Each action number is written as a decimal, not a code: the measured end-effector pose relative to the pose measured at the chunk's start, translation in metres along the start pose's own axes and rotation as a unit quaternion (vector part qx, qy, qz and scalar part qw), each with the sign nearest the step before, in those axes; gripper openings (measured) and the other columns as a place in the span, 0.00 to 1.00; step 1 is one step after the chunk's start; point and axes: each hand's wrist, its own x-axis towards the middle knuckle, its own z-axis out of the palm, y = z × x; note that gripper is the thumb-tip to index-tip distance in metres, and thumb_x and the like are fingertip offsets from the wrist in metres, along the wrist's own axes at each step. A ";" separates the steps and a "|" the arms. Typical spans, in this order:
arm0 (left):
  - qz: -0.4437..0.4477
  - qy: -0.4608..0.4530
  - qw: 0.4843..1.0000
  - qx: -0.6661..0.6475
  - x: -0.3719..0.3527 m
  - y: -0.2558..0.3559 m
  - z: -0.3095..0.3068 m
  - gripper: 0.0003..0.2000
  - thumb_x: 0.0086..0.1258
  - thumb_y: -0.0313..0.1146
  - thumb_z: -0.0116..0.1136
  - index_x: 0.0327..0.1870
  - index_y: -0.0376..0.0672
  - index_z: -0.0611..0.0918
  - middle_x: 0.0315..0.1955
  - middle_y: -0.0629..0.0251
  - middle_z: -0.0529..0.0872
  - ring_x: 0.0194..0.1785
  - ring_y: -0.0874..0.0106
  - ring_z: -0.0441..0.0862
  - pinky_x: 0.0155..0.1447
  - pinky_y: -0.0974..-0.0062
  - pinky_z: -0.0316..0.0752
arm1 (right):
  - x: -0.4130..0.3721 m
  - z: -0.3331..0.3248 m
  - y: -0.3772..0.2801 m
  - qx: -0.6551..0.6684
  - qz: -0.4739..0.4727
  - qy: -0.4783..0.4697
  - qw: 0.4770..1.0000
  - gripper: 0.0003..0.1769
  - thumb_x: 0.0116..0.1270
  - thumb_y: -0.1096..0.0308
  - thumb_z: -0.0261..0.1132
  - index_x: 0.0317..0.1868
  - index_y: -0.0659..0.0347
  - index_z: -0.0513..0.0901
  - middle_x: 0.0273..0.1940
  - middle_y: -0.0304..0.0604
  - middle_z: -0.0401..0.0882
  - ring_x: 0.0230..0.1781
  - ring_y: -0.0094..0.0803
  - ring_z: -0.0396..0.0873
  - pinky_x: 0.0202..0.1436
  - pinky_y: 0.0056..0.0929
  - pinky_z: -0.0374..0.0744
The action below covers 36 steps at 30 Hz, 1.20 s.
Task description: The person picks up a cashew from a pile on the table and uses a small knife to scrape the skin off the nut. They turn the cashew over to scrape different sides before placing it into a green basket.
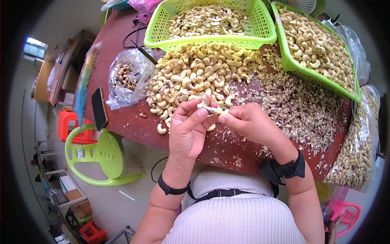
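Observation:
Between the thumb and fingers of my left hand (190, 126) is a cashew nut (204, 100), partly hidden by the fingers. My right hand (248, 123) grips a small knife (219, 111) by its pale handle, and the short metal blade touches or nearly touches the nut. Just beyond both hands spreads a pile of cashews (191, 73), some with reddish-brown skin on them. To the right lies a heap of peeled skin flakes (300, 110) on the dark red table (142, 132).
Two green baskets of cashews stand behind, one at the back (211, 40) and one at right (325, 79). A clear bag (134, 95) with dark pieces and a phone (99, 109) lie left. A full cashew bag (353, 150) hangs over the right edge. A green chair (109, 156) stands left.

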 end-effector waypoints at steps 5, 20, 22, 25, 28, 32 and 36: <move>0.016 0.018 1.000 -0.011 -0.002 -0.003 0.005 0.10 0.57 0.16 0.52 0.39 0.39 0.75 0.39 0.55 0.79 0.47 0.63 0.77 0.46 0.65 0.79 | 0.002 0.000 0.002 -0.014 0.000 0.009 1.000 0.21 0.59 0.57 0.60 0.17 0.66 0.74 0.11 0.33 0.61 0.15 0.17 0.56 0.16 0.25 0.59; 0.078 0.024 0.996 0.029 -0.003 -0.009 0.008 0.09 0.57 0.16 0.52 0.36 0.39 0.75 0.36 0.57 0.79 0.47 0.63 0.77 0.42 0.65 0.81 | 0.003 0.000 0.003 -0.025 -0.027 0.016 0.999 0.21 0.59 0.56 0.60 0.17 0.66 0.74 0.10 0.37 0.62 0.13 0.18 0.56 0.16 0.26 0.59; 0.080 0.030 0.996 0.030 -0.004 -0.010 0.008 0.08 0.57 0.16 0.52 0.36 0.39 0.75 0.36 0.58 0.79 0.46 0.64 0.77 0.42 0.65 0.81 | 0.003 -0.001 0.002 -0.034 -0.020 0.005 0.999 0.20 0.60 0.57 0.60 0.18 0.66 0.75 0.12 0.32 0.64 0.15 0.16 0.58 0.16 0.22 0.60; 0.081 0.034 0.996 0.026 -0.005 -0.012 0.007 0.07 0.57 0.16 0.52 0.34 0.40 0.75 0.36 0.58 0.79 0.45 0.65 0.78 0.43 0.65 0.81 | 0.003 -0.002 0.002 -0.047 -0.021 0.001 0.999 0.19 0.60 0.58 0.59 0.18 0.66 0.76 0.12 0.30 0.65 0.16 0.14 0.60 0.17 0.19 0.61; 0.088 0.032 0.996 0.006 -0.009 -0.018 0.006 0.07 0.58 0.17 0.52 0.34 0.39 0.74 0.36 0.58 0.79 0.45 0.66 0.78 0.44 0.66 0.80 | 0.004 -0.001 0.004 -0.039 -0.010 0.023 0.999 0.19 0.60 0.59 0.59 0.18 0.65 0.76 0.13 0.30 0.67 0.16 0.14 0.62 0.17 0.18 0.62; 0.067 0.045 0.997 -0.013 -0.010 -0.019 0.009 0.06 0.58 0.18 0.52 0.34 0.40 0.74 0.38 0.58 0.78 0.44 0.67 0.78 0.46 0.67 0.79 | 0.006 0.000 0.008 -0.016 -0.003 0.045 0.999 0.19 0.59 0.58 0.59 0.19 0.66 0.76 0.11 0.35 0.64 0.13 0.17 0.59 0.16 0.22 0.62; 0.040 0.078 0.996 -0.023 -0.006 -0.013 0.012 0.07 0.58 0.18 0.52 0.36 0.40 0.75 0.39 0.58 0.78 0.46 0.66 0.77 0.46 0.67 0.79 | 0.004 0.001 0.005 0.008 0.009 0.034 0.999 0.20 0.59 0.57 0.59 0.18 0.65 0.75 0.10 0.34 0.63 0.13 0.16 0.58 0.16 0.22 0.61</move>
